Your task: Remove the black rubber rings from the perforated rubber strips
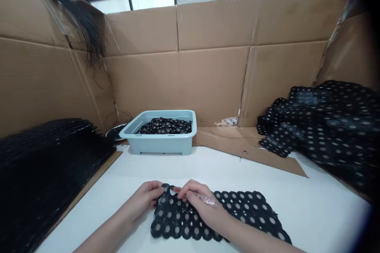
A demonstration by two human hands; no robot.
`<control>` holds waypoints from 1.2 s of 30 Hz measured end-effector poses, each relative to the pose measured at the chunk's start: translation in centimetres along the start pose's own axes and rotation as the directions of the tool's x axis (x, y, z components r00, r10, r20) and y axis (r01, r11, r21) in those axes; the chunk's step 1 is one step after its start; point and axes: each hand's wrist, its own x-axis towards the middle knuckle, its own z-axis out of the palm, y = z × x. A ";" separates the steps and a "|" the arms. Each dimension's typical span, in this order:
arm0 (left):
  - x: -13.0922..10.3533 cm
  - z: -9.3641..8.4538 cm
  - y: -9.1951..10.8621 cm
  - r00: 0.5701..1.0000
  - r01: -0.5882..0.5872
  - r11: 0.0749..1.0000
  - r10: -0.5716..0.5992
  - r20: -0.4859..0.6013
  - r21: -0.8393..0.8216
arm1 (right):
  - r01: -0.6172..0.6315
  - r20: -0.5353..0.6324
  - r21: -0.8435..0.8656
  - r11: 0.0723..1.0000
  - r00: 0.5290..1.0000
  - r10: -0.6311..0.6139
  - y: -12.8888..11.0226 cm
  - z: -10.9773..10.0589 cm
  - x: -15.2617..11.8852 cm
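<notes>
A flat black sheet of joined rings with pale round centres [187, 229] lies on the white table before me. My left hand [148, 197] pinches its far left corner between thumb and fingers. In my right hand [202, 205] is a slim brush [175, 189], with a dark tip, a reddish-brown neck and a clear, crinkled handle. The brush tip points left, at the sheet's far edge close to my left fingertips. Whether it touches the sheet I cannot tell. My right hand and forearm rest over the sheet and hide part of its middle.
Behind the sheet stands a light blue basin [162, 143] holding similar black ringed pieces [164, 126]. A dark stack of strands [50, 174] lies at left. More ringed sheets [326, 126] are heaped at right. Cardboard walls [213, 75] surround the table [166, 168]; black hair [89, 31] hangs at upper left.
</notes>
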 end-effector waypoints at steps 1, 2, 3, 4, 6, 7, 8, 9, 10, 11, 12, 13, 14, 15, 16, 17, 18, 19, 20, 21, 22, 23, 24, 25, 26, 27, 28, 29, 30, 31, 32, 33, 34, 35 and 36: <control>0.0 0.0 0.0 1.000 0.003 1.000 -0.003 -0.009 0.009 | -0.003 0.001 -0.010 1.000 1.000 0.003 -0.1 0.0 0.0; 0.0 0.1 -0.1 1.000 0.005 1.000 -0.005 -0.019 0.017 | -0.006 0.002 -0.023 1.000 1.000 0.006 -0.2 0.1 -0.1; 0.0 0.2 -0.1 1.000 0.004 1.000 -0.004 -0.030 0.024 | -0.007 0.004 -0.038 0.999 1.000 0.007 -0.2 0.2 -0.1; 0.0 0.4 -0.2 0.999 0.002 0.999 0.000 -0.046 0.035 | -0.007 0.008 -0.057 0.998 1.000 0.007 -0.3 0.3 -0.2; -0.1 0.8 -0.3 0.992 -0.026 0.996 0.036 -0.118 0.086 | -0.005 0.015 -0.100 0.995 1.000 0.007 -0.3 0.6 -0.3; -0.2 1.1 -0.4 0.984 -0.049 0.991 0.069 -0.167 0.124 | 0.001 0.021 -0.126 0.992 1.000 0.002 -0.2 0.7 -0.3; -0.3 1.4 -0.5 0.972 -0.067 0.984 0.101 -0.214 0.163 | 0.010 0.028 -0.153 0.988 1.000 -0.005 -0.2 0.9 -0.4; -0.4 1.7 -0.5 0.959 -0.081 0.978 0.129 -0.253 0.195 | 0.021 0.032 -0.177 0.984 0.999 -0.016 -0.3 1.0 -0.5; -0.6 1.9 -0.5 0.949 -0.092 0.972 0.152 -0.277 0.217 | 0.035 0.038 -0.198 0.980 0.999 -0.028 -0.3 1.2 -0.5; -0.8 2.2 -0.5 0.944 -0.102 0.968 0.167 -0.284 0.231 | 0.047 0.044 -0.213 0.976 0.998 -0.039 -0.4 1.3 -0.6; -1.0 2.4 -0.5 0.944 -0.108 0.966 0.174 -0.280 0.237 | 0.055 0.051 -0.225 0.973 0.998 -0.045 -0.5 1.4 -0.7; -1.2 2.6 -0.5 0.947 -0.111 0.964 0.176 -0.269 0.240 | 0.057 0.057 -0.234 0.970 0.997 -0.045 -0.5 1.5 -0.7; -1.3 2.8 -0.4 0.950 -0.111 0.964 0.174 -0.259 0.241 | 0.056 0.061 -0.243 0.968 0.997 -0.042 -0.6 1.5 -0.7; -1.4 2.8 -0.4 0.953 -0.108 0.965 0.170 -0.251 0.240 | 0.052 0.062 -0.253 0.966 0.997 -0.038 -0.6 1.6 -0.7; -1.4 2.8 -0.4 0.955 -0.104 0.966 0.164 -0.246 0.238 | 0.050 0.060 -0.260 0.964 0.998 -0.036 -0.6 1.6 -0.6; -1.3 2.7 -0.4 0.957 -0.100 0.966 0.158 -0.241 0.238 | 0.053 0.055 -0.262 0.964 0.998 -0.040 -0.6 1.6 -0.6; -1.2 2.6 -0.5 0.958 -0.102 0.964 0.161 -0.237 0.246 | 0.058 0.050 -0.259 0.964 0.998 -0.047 -0.5 1.6 -0.5; -1.0 2.3 -0.6 0.959 -0.112 0.960 0.172 -0.225 0.258 | 0.061 0.044 -0.252 0.966 0.998 -0.051 -0.4 1.6 -0.5; -0.9 2.0 -0.6 0.962 -0.128 0.953 0.186 -0.197 0.273 | 0.060 0.039 -0.240 0.969 0.998 -0.052 -0.4 1.6 -0.4; -0.7 1.6 -0.7 0.968 -0.148 0.946 0.198 -0.153 0.288 | 0.052 0.034 -0.221 0.974 0.998 -0.046 -0.3 1.6 -0.4; -0.6 1.2 -0.8 0.973 -0.167 0.938 0.207 -0.103 0.305 | 0.038 0.030 -0.193 0.980 0.999 -0.033 -0.2 1.5 -0.5; -0.6 0.9 -0.9 0.976 -0.180 0.928 0.210 -0.060 0.326 | 0.020 0.030 -0.158 0.987 0.999 -0.015 -0.2 1.5 -0.5; -0.6 0.6 -0.9 0.978 -0.184 0.918 0.208 -0.032 0.352 | -0.002 0.029 -0.114 0.994 1.000 0.005 -0.1 1.4 -0.5; -0.6 0.3 -0.9 0.980 -0.176 0.907 0.200 -0.023 0.382 | -0.027 0.023 -0.063 0.998 0.999 0.029 -0.1 1.3 -0.6; -0.7 0.2 -0.8 0.982 -0.158 0.899 0.187 -0.031 0.409 | -0.053 0.016 -0.013 0.999 0.998 0.053 0.0 1.2 -0.7; -0.7 0.1 -0.8 0.984 -0.136 0.896 0.172 -0.049 0.423 | -0.077 0.009 0.031 0.997 0.997 0.077 0.0 1.1 -0.7; -0.7 0.1 -0.7 0.986 -0.112 0.900 0.154 -0.066 0.421 | -0.100 0.008 0.063 0.993 0.995 0.099 0.0 1.0 -0.8; -0.8 0.1 -0.6 0.987 -0.094 0.911 0.138 -0.082 0.402 | -0.118 0.013 0.084 0.989 0.993 0.118 0.0 0.9 -0.8; -0.7 0.2 -0.5 0.988 -0.079 0.924 0.123 -0.096 0.374 | -0.132 0.027 0.089 0.987 0.991 0.130 -0.1 0.8 -0.8; -0.7 0.3 -0.4 0.988 -0.068 0.937 0.111 -0.108 0.341 | -0.140 0.046 0.080 0.987 0.990 0.137 -0.1 0.8 -0.8; -0.6 0.4 -0.4 0.987 -0.062 0.948 0.104 -0.120 0.312 | -0.146 0.066 0.061 0.987 0.988 0.142 -0.2 0.8 -0.9; -0.6 0.4 -0.3 0.987 -0.057 0.955 0.099 -0.131 0.291 | -0.150 0.081 0.042 0.988 0.986 0.146 -0.2 0.8 -0.9; -0.6 0.5 -0.3 0.986 -0.052 0.959 0.094 -0.139 0.279 | -0.154 0.093 0.023 0.988 0.984 0.151 -0.2 0.9 -0.9; -0.6 0.7 -0.2 0.985 -0.047 0.961 0.090 -0.150 0.271 | -0.158 0.101 0.005 0.987 0.983 0.156 -0.2 1.0 -0.9; -0.7 0.8 -0.2 0.982 -0.040 0.965 0.086 -0.167 0.261 | -0.161 0.105 -0.012 0.987 0.981 0.161 -0.1 1.1 -0.9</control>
